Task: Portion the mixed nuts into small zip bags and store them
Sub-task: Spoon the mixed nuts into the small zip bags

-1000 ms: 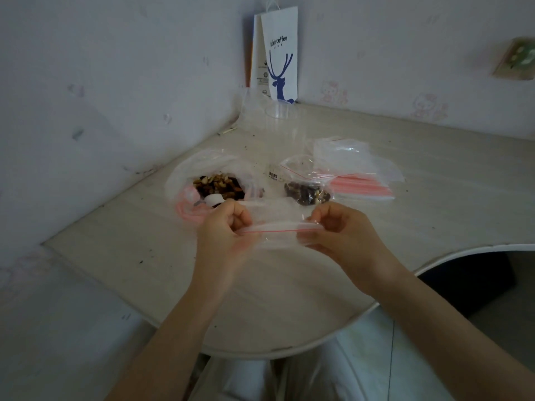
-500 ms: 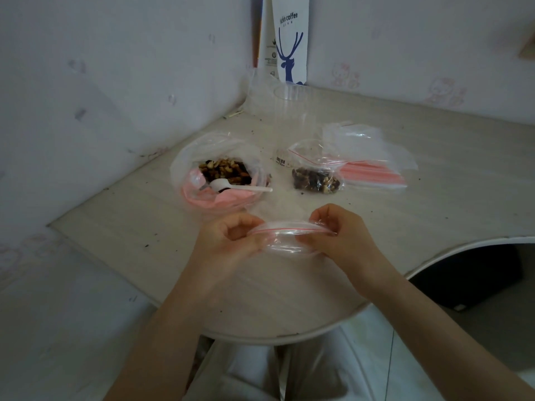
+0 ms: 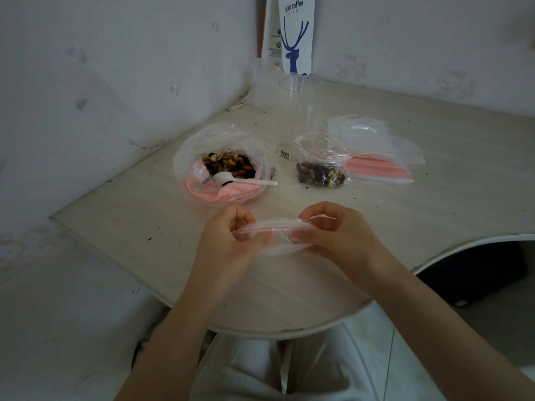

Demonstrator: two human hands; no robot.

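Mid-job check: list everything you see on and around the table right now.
Table: one, pale, in the wall corner.
Nut bag: one, clear and pink, back left, open.
Spoon: one, white, in the nut bag.
Filled zip bag: one, clear, red strip, right of the nut bag.
Spare zip bags: stack, count unclear, red strips, right of the filled bag.
Plastic cup: clear, count unclear, back corner.
Paper bag: one, white with blue deer, against the wall.
Empty zip bag: one, clear, red strip, held over the table.
Left hand: pinches its left end.
Right hand: pinches its right end.
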